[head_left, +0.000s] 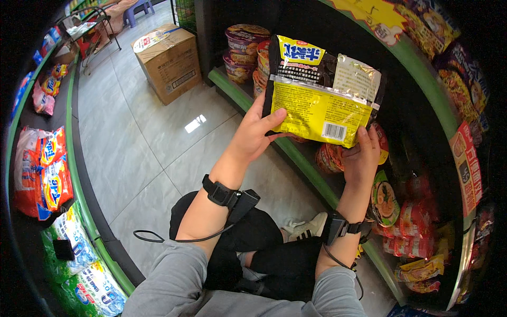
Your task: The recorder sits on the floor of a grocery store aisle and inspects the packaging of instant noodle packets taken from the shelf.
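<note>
A black and yellow instant noodle packet (317, 107) is held up in front of the lower shelf, its back with small print and a barcode facing me. My left hand (253, 128) grips its lower left corner, thumb on the printed side. My right hand (362, 152) pinches the lower right corner, and its fingertips rest at the edge. Behind the packet, instant noodle cups (241, 49) stand stacked on the shelf. Partly hidden below it are red noodle packs (329, 157). A green noodle packet with a bowl picture (384, 200) leans nearer to me.
A taped cardboard box (170, 65) stands on the tiled floor. The green-edged shelf (293, 158) runs along the right, with red packets (414, 222) on it. At left, another shelf (85, 206) holds detergent bags (51, 174). A wire stand (95, 29) is at the far left.
</note>
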Demonstrator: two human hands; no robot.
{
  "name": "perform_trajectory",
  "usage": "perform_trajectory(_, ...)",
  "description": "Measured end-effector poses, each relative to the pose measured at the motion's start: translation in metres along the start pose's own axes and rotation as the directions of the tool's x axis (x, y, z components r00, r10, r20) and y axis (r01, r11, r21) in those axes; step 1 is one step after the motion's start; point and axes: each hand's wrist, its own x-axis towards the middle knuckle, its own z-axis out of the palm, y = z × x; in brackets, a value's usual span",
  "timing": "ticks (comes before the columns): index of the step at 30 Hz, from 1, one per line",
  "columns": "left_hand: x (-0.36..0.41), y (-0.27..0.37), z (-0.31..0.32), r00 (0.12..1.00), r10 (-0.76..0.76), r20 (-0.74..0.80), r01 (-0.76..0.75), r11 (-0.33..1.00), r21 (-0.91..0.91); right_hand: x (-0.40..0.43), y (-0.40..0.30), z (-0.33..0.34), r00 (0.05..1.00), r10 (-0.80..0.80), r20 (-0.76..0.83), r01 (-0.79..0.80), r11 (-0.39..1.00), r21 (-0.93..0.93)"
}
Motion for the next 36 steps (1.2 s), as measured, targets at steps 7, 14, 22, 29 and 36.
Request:
perform_trajectory(7, 0.011, -0.021, -0.007, 0.996, -0.084, 0.009, 0.083, 0.996, 0.033, 0.002, 0.019, -0.029, 0.997, 0.016, -0.075, -0.015, 1.000, 0.013)
perform_trajectory(14, 0.011, -0.025, -0.008, 0.997, -0.080, -0.008, 0.081, 0.994, 0.071, 0.002, 0.023, -0.033, 0.998, 0.017, -0.063, -0.018, 1.000, -0.019)
perform_trajectory(22, 0.006, -0.027, -0.010, 0.996, -0.084, 0.012, 0.082, 0.991, 0.104, -0.008, 0.018, -0.030, 0.994, 0.054, -0.090, -0.057, 0.998, -0.029)
perform_trajectory(29, 0.006, -0.025, -0.010, 0.997, -0.056, 0.059, 0.050, 0.994, 0.096, -0.010, 0.015, -0.029, 0.997, 0.043, -0.058, -0.047, 0.996, -0.072)
perform_trajectory(36, 0.004, -0.019, -0.004, 0.998, -0.052, 0.037, 0.048, 0.995, 0.092, -0.010, 0.017, -0.030, 0.998, 0.040, -0.044, -0.042, 0.997, -0.060)
